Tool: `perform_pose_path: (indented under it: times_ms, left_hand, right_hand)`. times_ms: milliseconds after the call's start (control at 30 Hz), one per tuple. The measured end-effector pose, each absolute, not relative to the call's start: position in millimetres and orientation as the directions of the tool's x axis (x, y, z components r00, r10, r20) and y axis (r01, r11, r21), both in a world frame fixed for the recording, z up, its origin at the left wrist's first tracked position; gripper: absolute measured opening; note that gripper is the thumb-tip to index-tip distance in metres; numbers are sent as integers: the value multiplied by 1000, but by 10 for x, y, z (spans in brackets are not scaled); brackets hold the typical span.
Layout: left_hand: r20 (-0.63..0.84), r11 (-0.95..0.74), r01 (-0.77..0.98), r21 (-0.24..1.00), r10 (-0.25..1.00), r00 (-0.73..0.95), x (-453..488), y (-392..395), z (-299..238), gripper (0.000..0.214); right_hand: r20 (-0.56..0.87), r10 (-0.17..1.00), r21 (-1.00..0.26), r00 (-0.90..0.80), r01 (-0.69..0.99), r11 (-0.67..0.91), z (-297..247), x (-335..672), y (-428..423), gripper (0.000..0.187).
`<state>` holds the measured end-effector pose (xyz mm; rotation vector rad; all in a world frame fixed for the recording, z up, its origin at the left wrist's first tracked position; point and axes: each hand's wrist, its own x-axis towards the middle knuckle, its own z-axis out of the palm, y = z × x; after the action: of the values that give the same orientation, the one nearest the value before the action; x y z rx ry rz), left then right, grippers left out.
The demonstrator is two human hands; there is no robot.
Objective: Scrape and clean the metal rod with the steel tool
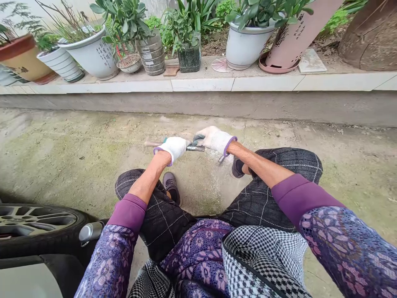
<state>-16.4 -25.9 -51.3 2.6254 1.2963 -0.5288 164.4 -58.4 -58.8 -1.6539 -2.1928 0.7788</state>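
Observation:
My left hand (175, 149), in a white glove with a purple cuff, is wrapped round a rod-like tool. Its pale brown handle (150, 144) sticks out to the left, and a dark, shiny metal end (196, 148) shows on the right. My right hand (214, 138) wears a matching glove with dark coated fingers. Those fingers are bent together at the metal end; whatever they pinch is hidden. Below the right wrist, a small grey ridged piece (221, 159) shows near my shoe; I cannot tell what it is.
Potted plants line a tiled ledge (201, 85) ahead, among them a white pot (248, 47) and a tall pink pot (297, 37). A car wheel (37, 223) and a silver flask-like container (89, 232) are at the lower left. My knees flank the concrete ground (204, 186).

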Motion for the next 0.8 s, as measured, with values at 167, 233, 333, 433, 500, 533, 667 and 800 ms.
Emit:
perform_pose_path:
  times_ms: [167,233,333,433,500,533,667,800]
  left_hand:
    - [-383,-384,859,338,778,499,-178,-325,-450,25]
    - [-397,-367,848,383,764,510,-187,-379,-392,31]
    - [-409,-324,823,466,746,526,-198,-458,-299,32]
    - [-390,-286,788,545,745,541,-190,-506,-215,24]
    - [-361,-270,764,585,757,544,-163,-515,-179,16]
    - [-346,-253,750,611,766,541,-145,-514,-170,15]
    - [-310,-115,678,726,825,472,-80,-495,-186,22]
    - [-327,-47,688,725,855,403,-81,-487,-224,26]
  right_hand:
    - [-69,953,-777,-296,615,135,-506,1702,-603,19]
    - [-123,945,-824,-304,563,74,-472,1748,-598,19]
    - [-200,931,-878,-307,477,-32,-428,1819,-592,20]
    - [-199,945,-930,-261,355,-98,-397,1844,-588,18]
    - [-164,965,-962,-203,249,-111,-396,1816,-580,13]
    - [-146,974,-973,-171,205,-110,-404,1790,-572,9]
    - [-107,992,-989,-65,111,-99,-474,1672,-522,9]
    - [-137,989,-987,-57,95,-131,-515,1647,-479,16]
